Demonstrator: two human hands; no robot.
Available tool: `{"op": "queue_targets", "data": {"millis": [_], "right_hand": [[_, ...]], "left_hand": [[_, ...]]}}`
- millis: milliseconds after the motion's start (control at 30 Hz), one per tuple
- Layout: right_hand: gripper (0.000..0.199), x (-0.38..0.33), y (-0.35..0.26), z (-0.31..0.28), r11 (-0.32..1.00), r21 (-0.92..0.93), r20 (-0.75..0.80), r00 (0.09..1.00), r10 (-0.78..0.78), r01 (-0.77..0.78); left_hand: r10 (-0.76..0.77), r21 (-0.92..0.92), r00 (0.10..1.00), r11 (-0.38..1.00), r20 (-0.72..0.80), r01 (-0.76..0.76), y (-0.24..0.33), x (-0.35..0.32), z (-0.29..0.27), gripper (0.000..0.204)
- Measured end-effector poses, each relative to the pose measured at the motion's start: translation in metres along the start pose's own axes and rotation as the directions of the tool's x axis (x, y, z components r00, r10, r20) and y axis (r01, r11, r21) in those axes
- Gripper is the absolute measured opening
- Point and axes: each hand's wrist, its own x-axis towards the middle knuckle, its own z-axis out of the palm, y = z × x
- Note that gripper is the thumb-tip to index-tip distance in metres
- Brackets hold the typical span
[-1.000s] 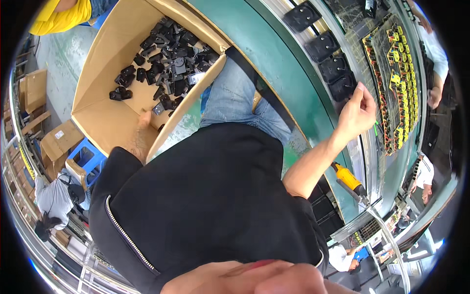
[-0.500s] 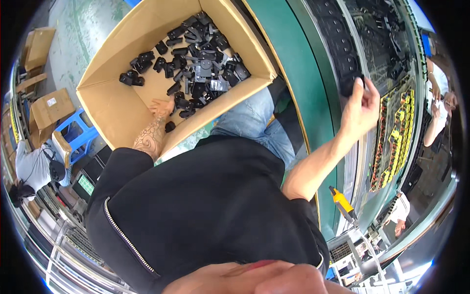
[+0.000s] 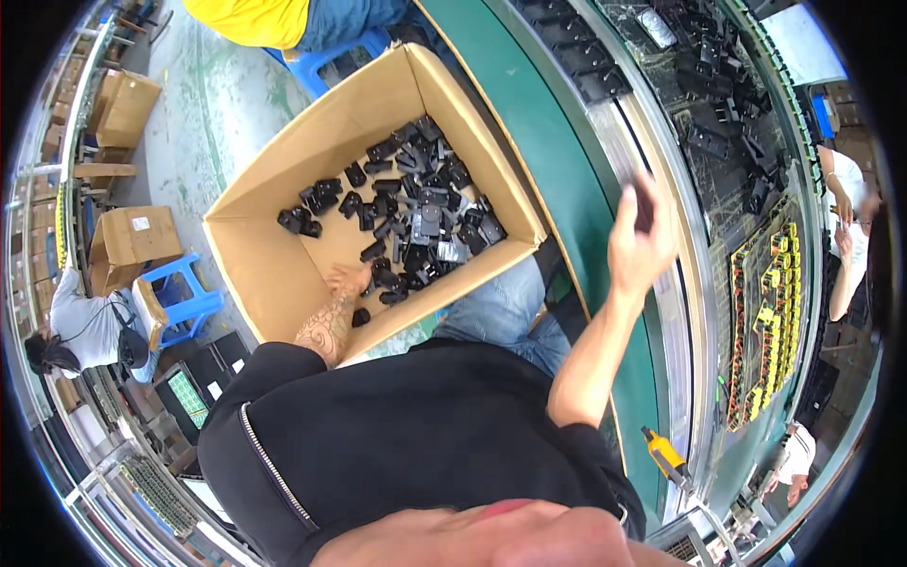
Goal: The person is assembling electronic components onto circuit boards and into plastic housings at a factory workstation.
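Inside a large cardboard box (image 3: 274, 265) in front of me lies a heap of black plastic parts (image 3: 430, 222), some with grey faces. My left hand (image 3: 348, 281) reaches into the box's near left corner, open, its fingers spread beside the heap and holding nothing. One black piece (image 3: 360, 317) lies near that wrist. My right hand (image 3: 644, 231) is over the conveyor line (image 3: 619, 142) on the right, thumb and fingers curled together. Something dark shows between them, too unclear to name. Beyond that hand, a row of black plastic housings (image 3: 572, 52) sits along the line.
Right of the line, a tray holds black parts (image 3: 709, 142) and rows of yellow coils (image 3: 779, 302). A yellow-and-black tool (image 3: 666, 454) stands near my right elbow. Blue stools (image 3: 184, 298) and cartons (image 3: 137, 246) are at left. Other people sit or stand around.
My right hand has come away from the black housings, which now sit farther along the line. My left hand stays in the box. The whole view has shifted, bringing a person in yellow into sight.
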Motion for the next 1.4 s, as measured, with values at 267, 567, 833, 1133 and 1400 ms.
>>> {"op": "queue_targets", "data": {"millis": [267, 567, 833, 1133, 1400], "right_hand": [[0.016, -0.055, 0.022, -0.081, 0.986, -0.112, -0.077, 0.990, 0.114, -0.122], [0.015, -0.050, 0.022, -0.084, 0.953, 0.026, -0.067, 0.950, 0.304, -0.303], [0.015, -0.058, 0.029, -0.088, 0.957, 0.175, -0.045, 0.969, 0.242, -0.231], [0.028, -0.058, -0.068, -0.030, 0.757, 0.536, 0.410, 0.899, 0.155, -0.375], [0.018, -0.061, -0.027, -0.075, 0.785, 0.502, 0.249, 0.930, 0.269, -0.362]], "left_hand": [[0.322, -0.515, 0.947, 0.810, -0.008, -0.280, 0.073, -0.078, -0.066, 0.083], [0.493, -0.654, 0.845, 0.712, 0.207, -0.255, 0.117, -0.084, -0.088, 0.059], [0.708, -0.893, 0.637, 0.445, 0.306, -0.066, 0.100, -0.177, -0.179, 0.029], [0.998, -0.949, 0.044, 0.046, 0.034, -0.312, 0.133, -0.345, -0.284, 0.064], [0.980, -0.922, -0.139, 0.082, 0.144, -0.378, 0.134, -0.349, -0.262, 0.063]]}}
